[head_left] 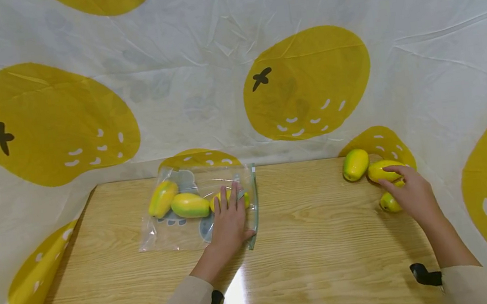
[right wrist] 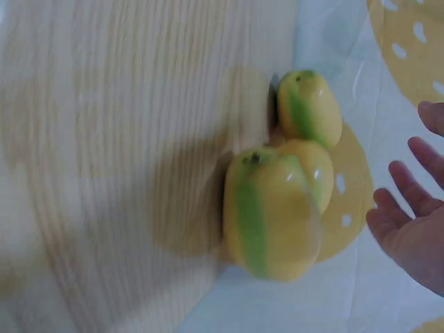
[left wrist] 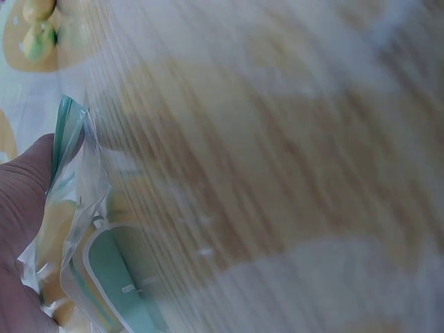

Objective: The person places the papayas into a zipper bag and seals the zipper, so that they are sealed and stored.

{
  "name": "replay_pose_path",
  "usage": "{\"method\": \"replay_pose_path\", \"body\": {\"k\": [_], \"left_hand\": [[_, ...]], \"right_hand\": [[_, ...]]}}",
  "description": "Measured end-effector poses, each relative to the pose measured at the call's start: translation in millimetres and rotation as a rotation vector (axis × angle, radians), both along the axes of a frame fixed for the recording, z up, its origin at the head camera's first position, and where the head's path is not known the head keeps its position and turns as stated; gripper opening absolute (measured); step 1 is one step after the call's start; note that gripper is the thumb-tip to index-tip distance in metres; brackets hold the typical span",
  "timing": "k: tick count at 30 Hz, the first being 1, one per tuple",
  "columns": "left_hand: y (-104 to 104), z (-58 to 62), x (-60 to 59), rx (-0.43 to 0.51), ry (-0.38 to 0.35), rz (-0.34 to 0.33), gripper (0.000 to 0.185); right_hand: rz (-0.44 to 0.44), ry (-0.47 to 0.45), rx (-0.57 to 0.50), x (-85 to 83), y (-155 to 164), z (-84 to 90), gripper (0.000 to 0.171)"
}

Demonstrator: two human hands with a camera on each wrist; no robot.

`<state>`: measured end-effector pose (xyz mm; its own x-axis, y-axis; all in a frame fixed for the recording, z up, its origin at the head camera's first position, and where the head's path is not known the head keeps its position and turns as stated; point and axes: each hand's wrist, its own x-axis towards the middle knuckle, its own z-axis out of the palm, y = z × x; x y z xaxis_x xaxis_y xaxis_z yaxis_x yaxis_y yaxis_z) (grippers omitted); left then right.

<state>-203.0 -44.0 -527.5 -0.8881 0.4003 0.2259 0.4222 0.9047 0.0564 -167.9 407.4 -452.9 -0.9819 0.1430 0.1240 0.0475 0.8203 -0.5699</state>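
A clear zip bag (head_left: pixel 175 231) lies flat on the wooden table (head_left: pixel 317 234), its green zip edge (left wrist: pixel 66 132) facing right. Inside it are two yellow-green fruits (head_left: pixel 163 198) (head_left: pixel 189 205), and a third (head_left: pixel 246 200) shows partly under my fingers. My left hand (head_left: pixel 229 222) rests on the bag near its mouth with straight fingers. At the table's back right lie three loose fruits (head_left: pixel 355 164) (head_left: pixel 380 171) (head_left: pixel 388 203). My right hand (head_left: pixel 408 192) hovers over them with fingers (right wrist: pixel 409 208) spread, holding nothing; the nearest fruit (right wrist: pixel 270 215) sits just beside the palm.
A white cloth with large yellow fruit prints (head_left: pixel 308 83) hangs behind the table and drapes down both sides. The loose fruits lie where the table meets the cloth at the right. Bare wood stretches between the bag and the loose fruits.
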Motion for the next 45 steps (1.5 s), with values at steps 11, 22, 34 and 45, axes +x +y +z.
{"method": "replay_pose_path", "body": {"k": [11, 22, 34, 45], "left_hand": [[0, -0.3, -1.5, -0.060, 0.020, 0.017, 0.123], [1, 2.2, 0.2, -0.075, -0.006, 0.019, 0.119], [0, 3.0, 0.3, -0.091, 0.004, 0.026, 0.126], [0, 3.2, 1.1, -0.087, -0.012, 0.023, 0.119]], "right_hand": [[-0.099, -0.154, 0.026, 11.0, 34, -33.1, 0.093], [-0.225, -0.278, -0.047, 7.6, 31, -42.3, 0.100], [-0.198, -0.268, -0.092, 5.3, 34, -48.0, 0.087], [-0.144, -0.218, -0.197, 7.9, 32, -55.9, 0.090]]}}
